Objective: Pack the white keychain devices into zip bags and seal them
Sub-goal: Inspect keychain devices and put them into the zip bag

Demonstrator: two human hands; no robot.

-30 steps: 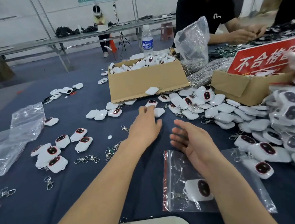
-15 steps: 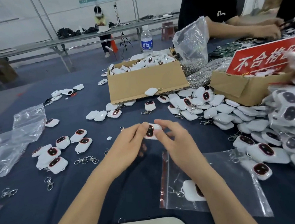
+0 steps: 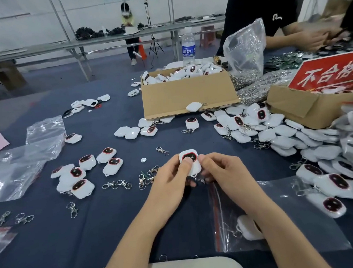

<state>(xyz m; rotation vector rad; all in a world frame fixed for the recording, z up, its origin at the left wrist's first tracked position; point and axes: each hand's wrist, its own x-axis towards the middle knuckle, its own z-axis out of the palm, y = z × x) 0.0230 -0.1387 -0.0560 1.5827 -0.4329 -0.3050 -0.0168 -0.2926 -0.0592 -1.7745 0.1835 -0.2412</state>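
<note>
In the head view, both hands meet on the near side of the open brown cardboard box (image 3: 189, 92) heaped with devices. Together they hold one white rounded plastic keychain device (image 3: 191, 163), its dark red-rimmed face up, just above the dark blue cloth-covered bench (image 3: 95, 235). The left hand (image 3: 170, 176) curls round the device's left edge with its thumb laid on the dark face. The right hand (image 3: 223, 172) pinches the right edge with bent fingers, and a small metal clasp (image 3: 200, 180) hangs below the device. Nearer the person than the box and to its right, a clear plastic zip bag with a red zip strip (image 3: 283, 220) lies flat under the right forearm. It already holds one bagged white device (image 3: 248, 227), and whether its strip is pressed closed cannot be told. The step in hand looks like readying a picked device for bagging. The next move probably calls for one hand to let go and open a bag mouth, while the other carries the device down to the red strip, clasp tucked in so it does not snag. A loose pile of white devices (image 3: 276, 130) waits right of the box.
</note>
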